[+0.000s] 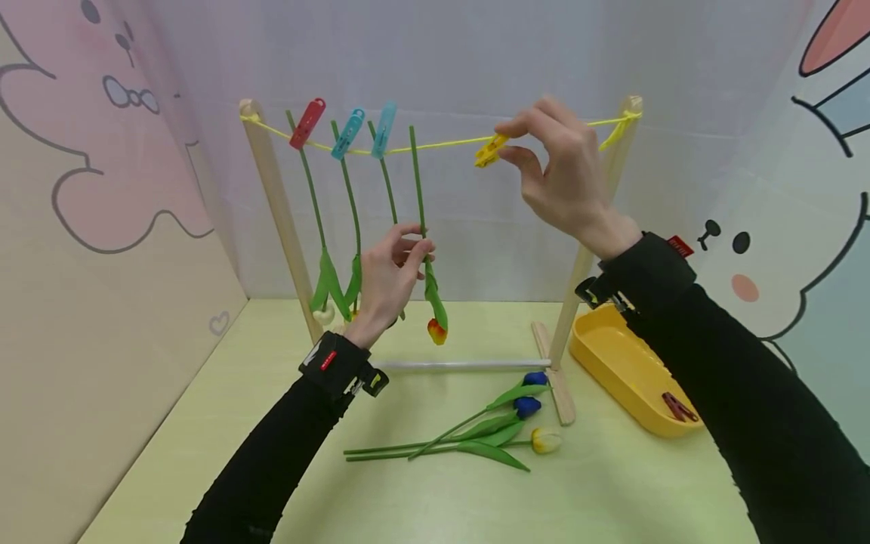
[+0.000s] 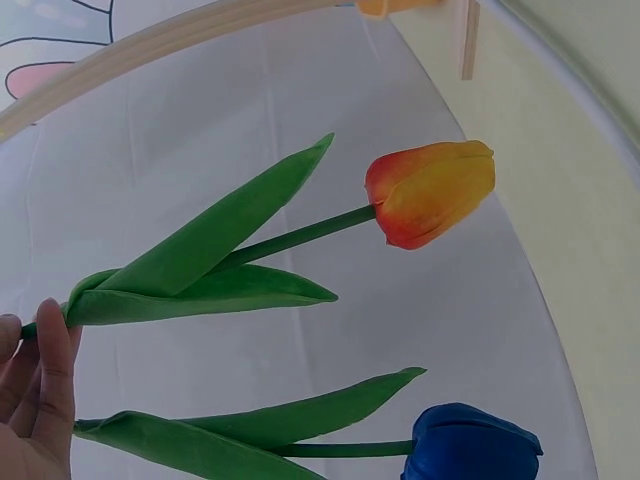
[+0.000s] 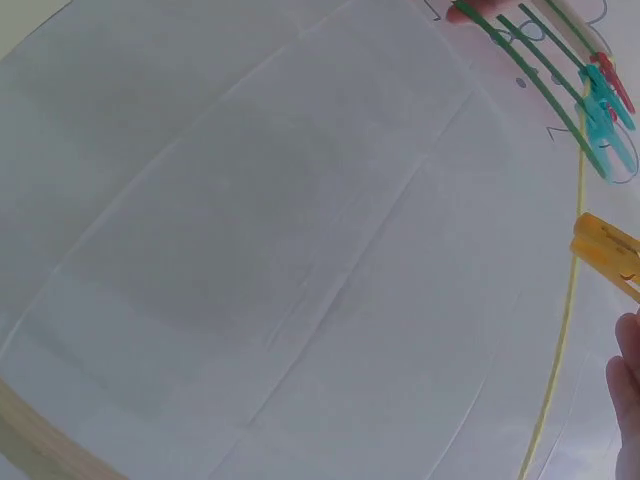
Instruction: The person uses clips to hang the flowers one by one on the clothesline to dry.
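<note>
My left hand (image 1: 390,276) pinches the stem of an orange-yellow artificial tulip (image 1: 437,331), which hangs head down with its stem end above the yellow string (image 1: 445,143). In the left wrist view its bloom (image 2: 430,195) and leaves are plain. Between thumb and fingers, my right hand (image 1: 560,166) pinches a yellow clothespin (image 1: 489,151) by the string, right of that stem. The right wrist view shows the clothespin (image 3: 608,250) close against the string. A red clothespin (image 1: 308,123), a blue one (image 1: 349,134) and a light blue one (image 1: 384,130) clip three other tulips upside down.
Wooden posts (image 1: 275,204) hold the string, with a pale bar (image 1: 469,366) low between them. On the table lie two blue tulips (image 1: 527,408) and a white-yellow tulip (image 1: 546,440). A yellow tray (image 1: 612,355) at right holds a dark red clothespin (image 1: 678,408).
</note>
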Motion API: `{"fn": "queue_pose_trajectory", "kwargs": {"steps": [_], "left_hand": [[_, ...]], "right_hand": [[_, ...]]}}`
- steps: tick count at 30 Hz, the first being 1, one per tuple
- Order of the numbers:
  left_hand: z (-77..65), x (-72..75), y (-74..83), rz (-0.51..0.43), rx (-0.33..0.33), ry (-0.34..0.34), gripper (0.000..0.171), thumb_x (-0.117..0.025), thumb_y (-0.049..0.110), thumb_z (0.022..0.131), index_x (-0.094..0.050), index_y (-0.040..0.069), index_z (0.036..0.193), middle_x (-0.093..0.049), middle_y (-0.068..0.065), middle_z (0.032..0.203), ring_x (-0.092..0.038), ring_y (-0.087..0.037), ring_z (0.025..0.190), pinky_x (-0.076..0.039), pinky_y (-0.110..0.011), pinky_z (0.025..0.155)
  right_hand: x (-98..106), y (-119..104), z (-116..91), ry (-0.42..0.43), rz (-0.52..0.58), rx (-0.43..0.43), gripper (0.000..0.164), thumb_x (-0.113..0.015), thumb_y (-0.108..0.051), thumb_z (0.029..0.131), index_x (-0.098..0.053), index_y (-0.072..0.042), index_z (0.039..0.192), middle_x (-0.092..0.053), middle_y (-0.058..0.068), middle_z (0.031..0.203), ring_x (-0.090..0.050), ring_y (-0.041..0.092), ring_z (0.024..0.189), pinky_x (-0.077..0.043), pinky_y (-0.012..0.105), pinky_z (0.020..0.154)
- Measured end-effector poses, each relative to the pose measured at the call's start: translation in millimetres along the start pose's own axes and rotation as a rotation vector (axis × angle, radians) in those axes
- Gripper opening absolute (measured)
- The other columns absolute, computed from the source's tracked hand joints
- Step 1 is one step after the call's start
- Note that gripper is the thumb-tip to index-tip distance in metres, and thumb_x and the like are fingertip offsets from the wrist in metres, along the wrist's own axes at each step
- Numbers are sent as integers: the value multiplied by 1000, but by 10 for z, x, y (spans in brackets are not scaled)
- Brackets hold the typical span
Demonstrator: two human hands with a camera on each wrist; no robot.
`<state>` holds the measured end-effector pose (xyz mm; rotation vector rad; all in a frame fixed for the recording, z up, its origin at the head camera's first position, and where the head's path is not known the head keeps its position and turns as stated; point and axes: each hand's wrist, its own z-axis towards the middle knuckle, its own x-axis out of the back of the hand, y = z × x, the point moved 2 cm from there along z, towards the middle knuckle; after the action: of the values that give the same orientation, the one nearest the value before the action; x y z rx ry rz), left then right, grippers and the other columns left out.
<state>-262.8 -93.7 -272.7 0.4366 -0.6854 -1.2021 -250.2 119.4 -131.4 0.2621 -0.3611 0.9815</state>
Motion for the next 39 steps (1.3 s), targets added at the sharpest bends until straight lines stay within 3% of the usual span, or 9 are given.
{"fn": "queue_pose_trajectory", "kwargs": {"steps": [4,7,11,14,18,22,32,39], "left_hand": [[5,7,8,10,9,-10,28,-62,13,100,-62,1,125,-75,-22,101,-73,-27,80,-59,-24,68],[15,7,20,9,15,-17,29,-62,14,100,-62,1,125,-75,-24,102,-73,-27,81,-59,-24,69],[22,13,25,15,31,-17,28,-63,15,99,-63,1,124,-75,-23,101,-73,-27,79,-60,-25,68],[27,22,20,21,40,-12,26,-64,14,99,-65,1,122,-76,-22,99,-73,-28,78,-61,-29,67],[34,31,31,23,49,-5,26,-64,13,98,-66,1,121,-76,-23,98,-74,-29,77,-61,-29,65],[43,29,47,29,50,-5,26,-64,13,98,-65,1,121,-76,-21,98,-74,-27,77,-60,-25,65],[73,58,68,61,47,2,24,-64,12,99,-65,-1,120,-77,-20,97,-73,-28,76,-59,-21,62],[79,62,79,73,54,14,24,-64,12,99,-66,-1,119,-77,-19,97,-74,-28,77,-58,-20,62]], "right_hand": [[-51,-13,118,-38,30,-20,14,-65,1,95,-69,11,103,-66,27,95,-60,39,88,-28,19,67],[-92,-27,190,-49,49,-48,14,-65,1,95,-69,12,103,-66,27,97,-62,39,93,-37,21,71],[-134,-35,269,-69,70,-116,14,-64,3,95,-68,13,104,-66,27,101,-66,37,99,-54,32,91],[-160,-39,325,-87,94,-164,15,-62,4,96,-67,14,106,-65,28,105,-66,36,102,-57,39,98],[-193,-46,391,-116,136,-212,15,-61,4,97,-66,14,106,-64,28,108,-65,35,103,-55,38,103],[-225,-58,442,-145,141,-259,15,-61,4,97,-66,13,107,-65,27,109,-65,34,102,-56,34,101],[-305,-60,562,-164,169,-387,19,-57,-1,100,-67,9,113,-68,23,115,-68,32,100,-51,14,88],[-360,-47,610,-175,182,-445,17,-58,-1,100,-69,6,110,-68,22,110,-69,33,93,-51,11,81]]}}
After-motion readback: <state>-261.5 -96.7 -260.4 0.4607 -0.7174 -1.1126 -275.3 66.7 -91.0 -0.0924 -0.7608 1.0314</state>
